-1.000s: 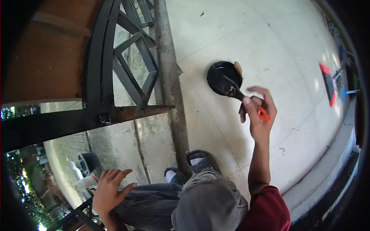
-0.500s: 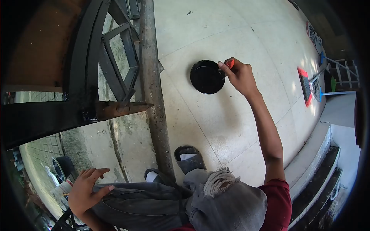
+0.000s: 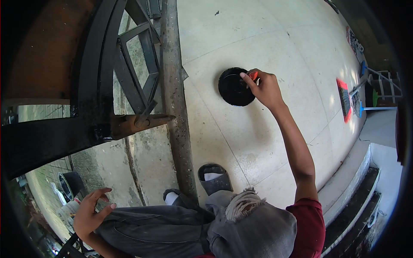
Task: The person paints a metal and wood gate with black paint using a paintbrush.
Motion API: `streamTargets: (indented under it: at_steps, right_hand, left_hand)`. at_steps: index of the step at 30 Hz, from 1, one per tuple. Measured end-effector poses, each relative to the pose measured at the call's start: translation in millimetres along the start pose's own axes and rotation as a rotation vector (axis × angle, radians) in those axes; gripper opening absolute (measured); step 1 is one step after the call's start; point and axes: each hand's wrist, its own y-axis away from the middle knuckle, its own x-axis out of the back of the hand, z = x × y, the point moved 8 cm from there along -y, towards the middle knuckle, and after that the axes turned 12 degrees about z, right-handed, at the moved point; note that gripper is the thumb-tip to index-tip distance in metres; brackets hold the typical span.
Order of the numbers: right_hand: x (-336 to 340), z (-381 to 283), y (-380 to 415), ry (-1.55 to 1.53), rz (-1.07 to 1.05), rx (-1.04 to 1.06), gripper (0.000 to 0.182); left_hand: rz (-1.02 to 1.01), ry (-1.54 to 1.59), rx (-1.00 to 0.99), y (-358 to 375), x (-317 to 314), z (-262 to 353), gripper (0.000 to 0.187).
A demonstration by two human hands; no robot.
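My right hand (image 3: 264,88) is closed round the orange handle of a paintbrush (image 3: 254,75), its lower end down at the round black bowl (image 3: 229,102) of dark paint on the floor. The bristles cannot be made out against the dark paint. My left hand (image 3: 91,215) rests by my left knee with its fingers apart and nothing in it. To the left stands a black metal frame (image 3: 51,139), glossy in places, with a bare rusty brown end (image 3: 142,125) pointing towards the floor's edge.
A raised edge (image 3: 177,129) divides the pale tiled floor (image 3: 275,159) from the lower concrete. A red broom (image 3: 344,99) lies at the right, near a white step (image 3: 385,159). My sandalled foot (image 3: 214,177) is beside the edge. A dark bucket (image 3: 72,185) stands at lower left.
The view has shifted slightly, so the bowl and frame appear a little further right. My right hand stays at the bowl with the paintbrush; the left fingers have curled slightly.
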Motion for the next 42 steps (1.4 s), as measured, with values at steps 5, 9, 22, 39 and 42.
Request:
streamTargets:
  at_steps: [5,9,22,39,42]
  right_hand:
    - [49,-16,1,0.011,0.188,-0.023,0.035]
    - [67,65,33,-0.462,0.567,-0.386,0.033]
    - [-26,101,147,-1.473,0.452,-1.131,0.040]
    - [-4,-60,87,-1.576,0.043,-0.337,0.037]
    - [0,-93,78,-1.417,0.034,-0.174,0.039]
  left_hand:
    - [0.023,-0.022,-0.018,-4,2,-1,0.044]
    - [0.007,0.020,0.040,-4,3,0,0.046]
    - [0.000,0.020,0.020,-16,4,7,0.043]
    - [0.663,0.289,-0.128,-23,23,17,0.085]
    - [0.634,0.440,-0.425,-17,15,15,0.107]
